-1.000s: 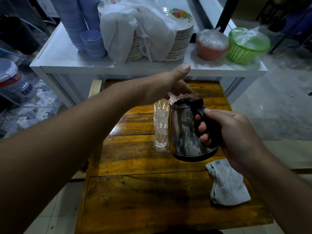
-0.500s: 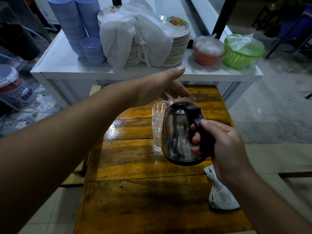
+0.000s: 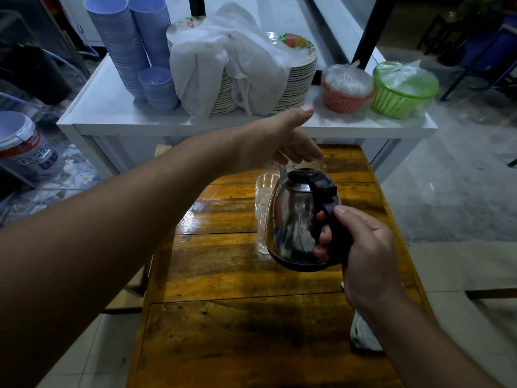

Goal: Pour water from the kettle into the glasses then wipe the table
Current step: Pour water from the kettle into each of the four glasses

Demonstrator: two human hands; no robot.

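Note:
My right hand (image 3: 363,256) grips the black handle of a shiny steel kettle (image 3: 293,219) and holds it just above the wooden table (image 3: 237,278). A clear ribbed glass (image 3: 262,208) stands on the table, right beside the kettle's left side. My left hand (image 3: 282,141) reaches across with its fingers curled over the rim of a second glass (image 3: 309,164), which is mostly hidden behind the kettle's lid. The kettle's spout points toward that far glass. A grey cloth (image 3: 363,334) lies at the table's right edge, partly under my right forearm.
A white counter (image 3: 112,113) stands just behind the table. It holds stacked blue bowls (image 3: 134,43), plates under a white cloth (image 3: 232,60), an orange basket (image 3: 347,91) and a green basket (image 3: 402,91). A paint bucket (image 3: 25,147) sits on the floor at left.
The kettle has shifted a little left, closer to the glasses, and my right forearm now covers more of the grey cloth. My left hand stays over the far glass.

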